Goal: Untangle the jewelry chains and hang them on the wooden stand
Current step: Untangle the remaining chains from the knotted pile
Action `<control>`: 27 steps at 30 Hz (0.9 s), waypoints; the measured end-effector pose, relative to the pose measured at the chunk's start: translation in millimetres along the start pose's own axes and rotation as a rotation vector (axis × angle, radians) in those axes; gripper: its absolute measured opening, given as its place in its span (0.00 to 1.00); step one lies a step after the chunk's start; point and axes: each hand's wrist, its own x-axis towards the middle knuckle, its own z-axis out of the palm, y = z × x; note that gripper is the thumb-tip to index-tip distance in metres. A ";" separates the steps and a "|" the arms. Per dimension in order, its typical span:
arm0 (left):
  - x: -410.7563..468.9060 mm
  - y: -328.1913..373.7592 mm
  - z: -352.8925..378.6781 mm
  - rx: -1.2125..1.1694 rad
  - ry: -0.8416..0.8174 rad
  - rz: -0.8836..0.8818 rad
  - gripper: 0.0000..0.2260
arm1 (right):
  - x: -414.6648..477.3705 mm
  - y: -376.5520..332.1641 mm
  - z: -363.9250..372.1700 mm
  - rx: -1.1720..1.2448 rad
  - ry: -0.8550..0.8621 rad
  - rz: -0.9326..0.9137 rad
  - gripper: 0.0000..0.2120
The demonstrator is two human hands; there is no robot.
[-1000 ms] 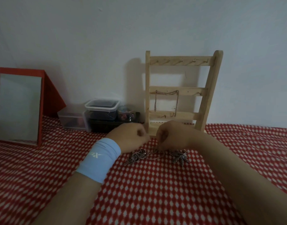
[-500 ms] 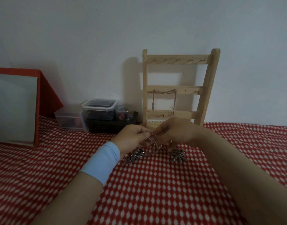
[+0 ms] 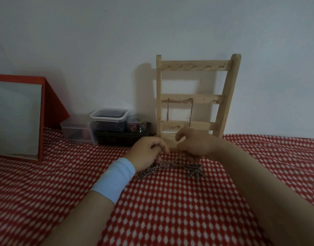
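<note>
Left hand and right hand each pinched chains in curled fingers, and the smart move looked like easing slack loose, not yanking toward the stand.

Tangled chains before stand (upright)

The left hand covers the left end of the tangled chains, whose links blur together. It and the right hand hide the base of the wooden stand. The mirror runs off the left edge. The contents of the boxes are too dim to tell.
</note>
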 end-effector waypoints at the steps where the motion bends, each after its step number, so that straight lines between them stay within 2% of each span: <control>1: 0.0 1.2 1.9 0.066 -0.011 0.006 0.16 | -0.4 0.6 -1.0 -0.060 -0.032 -0.001 0.11; 4: -1.9 8.2 11.3 0.225 -0.057 0.059 0.14 | -3.6 -0.8 -7.2 -0.321 -0.143 -0.015 0.08; 6: 0.1 11.8 20.4 0.350 -0.094 0.102 0.12 | -6.3 -2.5 -12.4 -0.456 -0.161 -0.022 0.10; 9: 7.8 15.7 35.9 0.423 -0.213 0.061 0.10 | -7.8 -1.4 -17.0 -0.682 -0.155 -0.001 0.10; 11: 11.5 22.7 41.7 0.437 -0.285 0.029 0.08 | -6.3 2.5 -16.9 -0.788 -0.172 0.053 0.15; 15: 15.8 40.3 47.7 0.555 -0.312 0.051 0.16 | -5.3 6.7 -14.4 -0.817 -0.179 0.144 0.22; 18: 23.9 44.0 48.0 0.633 -0.322 0.022 0.12 | -4.9 7.4 -11.2 -0.850 -0.171 0.159 0.28; 20: 28.8 44.6 47.8 0.654 -0.363 0.019 0.13 | -5.1 9.0 -10.8 -0.865 -0.186 0.150 0.32; 25: 26.7 44.7 38.2 0.541 -0.486 0.067 0.07 | -3.6 12.8 -19.2 -0.801 -0.290 0.092 0.25; 27: 25.2 35.8 31.3 0.417 -0.418 0.077 0.07 | -4.9 12.9 -22.9 -0.684 -0.318 0.072 0.22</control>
